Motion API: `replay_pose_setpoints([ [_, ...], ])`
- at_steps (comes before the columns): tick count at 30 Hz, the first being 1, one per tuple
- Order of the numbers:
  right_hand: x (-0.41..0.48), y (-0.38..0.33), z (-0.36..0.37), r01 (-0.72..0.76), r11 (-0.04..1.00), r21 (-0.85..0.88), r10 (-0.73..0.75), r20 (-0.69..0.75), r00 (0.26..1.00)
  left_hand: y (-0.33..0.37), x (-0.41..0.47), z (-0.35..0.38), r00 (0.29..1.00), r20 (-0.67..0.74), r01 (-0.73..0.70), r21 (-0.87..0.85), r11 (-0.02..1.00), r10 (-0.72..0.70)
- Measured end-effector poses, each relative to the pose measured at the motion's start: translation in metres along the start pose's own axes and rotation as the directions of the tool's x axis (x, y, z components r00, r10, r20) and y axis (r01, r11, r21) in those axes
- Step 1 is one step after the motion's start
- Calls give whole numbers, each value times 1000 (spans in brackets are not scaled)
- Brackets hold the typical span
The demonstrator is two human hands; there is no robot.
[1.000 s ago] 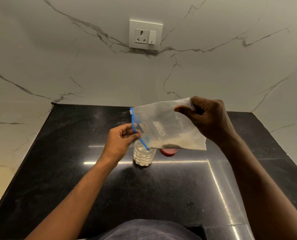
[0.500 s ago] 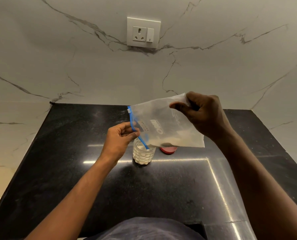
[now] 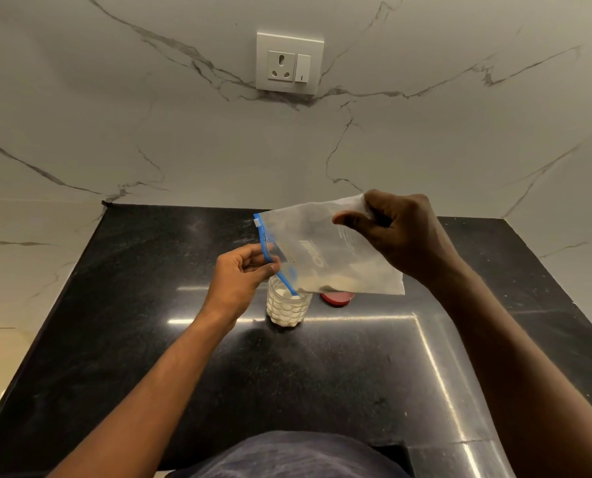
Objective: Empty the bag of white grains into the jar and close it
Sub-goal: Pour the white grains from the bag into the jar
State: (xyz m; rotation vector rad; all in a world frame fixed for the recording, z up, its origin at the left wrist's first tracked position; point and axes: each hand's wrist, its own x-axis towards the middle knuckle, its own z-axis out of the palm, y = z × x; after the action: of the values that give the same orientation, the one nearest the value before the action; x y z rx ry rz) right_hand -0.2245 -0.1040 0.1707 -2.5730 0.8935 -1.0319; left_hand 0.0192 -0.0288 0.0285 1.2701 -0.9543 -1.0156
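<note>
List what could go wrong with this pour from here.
1. The zip bag meets the jar only at its lowest blue-zipper corner; grains could miss the narrow mouth and scatter on the black counter.
2. The jar stands unheld, since the left hand and right hand both grip the bag; a nudge might tip it.
3. A few grains sit along the bag's bottom fold and may stay behind.

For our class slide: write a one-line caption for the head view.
Both hands tilt a zip bag, pouring white grains into an open jar.
</note>
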Motion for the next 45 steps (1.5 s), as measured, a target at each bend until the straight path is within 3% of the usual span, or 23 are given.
replay_pose_setpoints([
  [28, 14, 3, -3, 46, 999, 14, -46, 1, 999, -9, 1, 0, 997, 2, 82, -43, 996, -82],
  [30, 14, 1, 0, 44, 998, -53, -39, 80, 996, -13, 0, 0, 995, -5, 95, -32, 995, -95],
  [33, 6, 5, 4, -112, 989, -98, 131, 218, 967, -17, 0, -1, 994, -18, 103, -19, 994, -103],
  [37, -11, 26, -14, -355, 935, 27, 295, 498, 815, -18, 1, -2, 994, -29, 107, -26, 994, -108],
  [39, -19, 36, -16, -418, 909, -4, 352, 545, 761, -18, 2, -1, 993, -33, 113, -27, 993, -114],
  [41, -26, 38, -16, -450, 893, 19, 390, 468, 793, -18, 3, -1, 993, -36, 115, -29, 993, -116],
  [45, -32, 31, -9, -375, 922, 94, 344, 242, 907, -17, 1, -1, 993, -44, 112, -31, 993, -114],
])
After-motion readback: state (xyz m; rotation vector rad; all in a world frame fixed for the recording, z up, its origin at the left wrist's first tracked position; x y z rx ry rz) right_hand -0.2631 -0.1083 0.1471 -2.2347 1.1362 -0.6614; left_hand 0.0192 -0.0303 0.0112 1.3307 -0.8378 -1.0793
